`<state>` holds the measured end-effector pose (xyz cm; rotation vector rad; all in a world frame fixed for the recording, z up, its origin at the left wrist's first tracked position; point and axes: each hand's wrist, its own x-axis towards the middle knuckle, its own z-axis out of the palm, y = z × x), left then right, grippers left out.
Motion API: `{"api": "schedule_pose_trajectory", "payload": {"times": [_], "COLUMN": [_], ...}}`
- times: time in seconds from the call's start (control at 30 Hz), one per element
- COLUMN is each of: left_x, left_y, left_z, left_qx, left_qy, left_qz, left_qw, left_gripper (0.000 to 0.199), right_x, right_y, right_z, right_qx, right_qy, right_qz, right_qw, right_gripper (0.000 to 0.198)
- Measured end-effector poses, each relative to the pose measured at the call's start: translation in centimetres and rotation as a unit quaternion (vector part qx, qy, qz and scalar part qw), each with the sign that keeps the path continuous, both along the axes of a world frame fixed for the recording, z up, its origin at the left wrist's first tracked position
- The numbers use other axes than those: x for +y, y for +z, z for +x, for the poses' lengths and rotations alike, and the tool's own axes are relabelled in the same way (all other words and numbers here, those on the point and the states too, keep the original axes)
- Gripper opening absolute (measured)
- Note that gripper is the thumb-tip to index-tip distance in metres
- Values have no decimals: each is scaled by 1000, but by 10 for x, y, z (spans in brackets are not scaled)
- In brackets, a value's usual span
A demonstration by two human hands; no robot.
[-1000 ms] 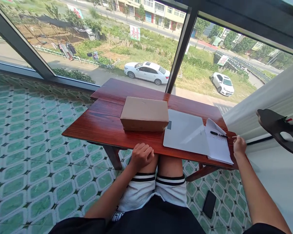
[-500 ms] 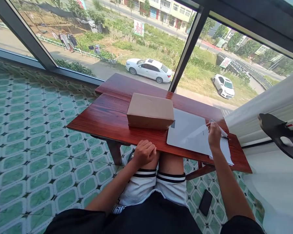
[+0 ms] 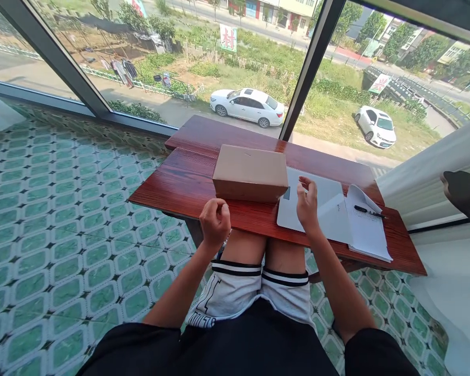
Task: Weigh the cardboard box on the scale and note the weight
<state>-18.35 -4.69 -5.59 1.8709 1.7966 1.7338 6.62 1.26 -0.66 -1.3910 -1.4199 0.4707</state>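
Note:
My left hand [image 3: 215, 222] hovers just before the table's front edge, its fingers curled into a loose fist with nothing seen in them. A closed brown cardboard box [image 3: 250, 166] sits on the table a little beyond it. Over the left part of a closed silver laptop [image 3: 329, 209] is my right hand [image 3: 308, 202], fingers apart and bent, holding nothing. It is near the box's right end but apart from it. Beside the laptop, on the right, lies a stack of papers [image 3: 370, 237] with a curled top sheet and a black pen [image 3: 368, 211] across it.
The dark red wooden table [image 3: 160, 185] stands against a large window, with a raised strip along its back. A white curtain [image 3: 426, 172] hangs at the right, near a dark object [image 3: 464, 196]. Green tiled floor [image 3: 82, 250] surrounds the table.
My right hand has left the papers and moved left over the laptop. My left hand has risen from my lap to the table's edge. The view has shifted slightly.

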Motion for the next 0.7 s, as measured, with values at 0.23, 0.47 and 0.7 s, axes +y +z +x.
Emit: {"api": "schedule_pose_trajectory", "payload": {"times": [0.23,0.47,0.7], "left_x": [41,63,59], "left_y": [24,26,27], "left_z": [-32,-32,-19], "left_qx": [-120,-243,-239], "left_qy": [88,-15,-79], "left_qz": [12,-113,-151], "left_qw": [989,963,956], "left_gripper": [26,49,60], "right_x": [5,8,10], "right_y": [-3,-2,-13], "right_z": [-25,-44,-46], "right_qx": [101,98,113], "right_qy": [59,73,100], "right_qz": [-100,-164,-115], "right_qw": [988,979,982], "right_gripper": [70,79,72]}}
